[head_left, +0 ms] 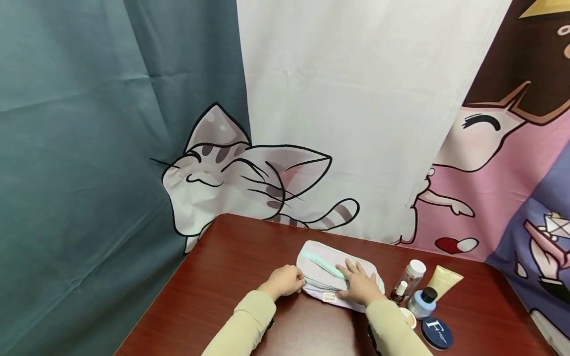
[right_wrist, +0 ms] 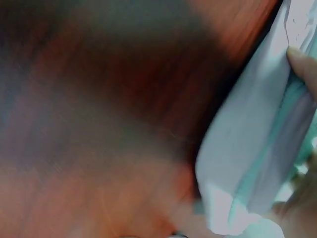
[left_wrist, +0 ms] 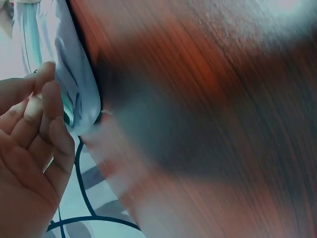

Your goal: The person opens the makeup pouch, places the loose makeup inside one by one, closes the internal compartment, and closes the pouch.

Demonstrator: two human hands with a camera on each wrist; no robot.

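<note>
A pale lavender zippered pouch [head_left: 313,264] lies flat on the table, with a mint strap [head_left: 322,265] across its top and a barcode label [head_left: 329,297] on its near edge. At the pouch's left end, my left hand [head_left: 285,281] pinches the zipper pull, largely hidden by the fingertips; in the left wrist view the left hand [left_wrist: 34,144] has thumb and forefinger together beside the zipper. My right hand [head_left: 359,287] rests on the pouch's right half with fingers spread and fairly straight. Its thumb [right_wrist: 303,69] touches the pouch near the zipper in the right wrist view.
Right of the pouch stand a clear white-capped bottle [head_left: 412,274], a small brown bottle [head_left: 399,292], a blue bottle [head_left: 421,302] and a cream tube [head_left: 445,281]. Near them lie a small round compact [head_left: 408,318] and a dark blue round case [head_left: 437,333]. Printed curtains hang behind the table [head_left: 240,252].
</note>
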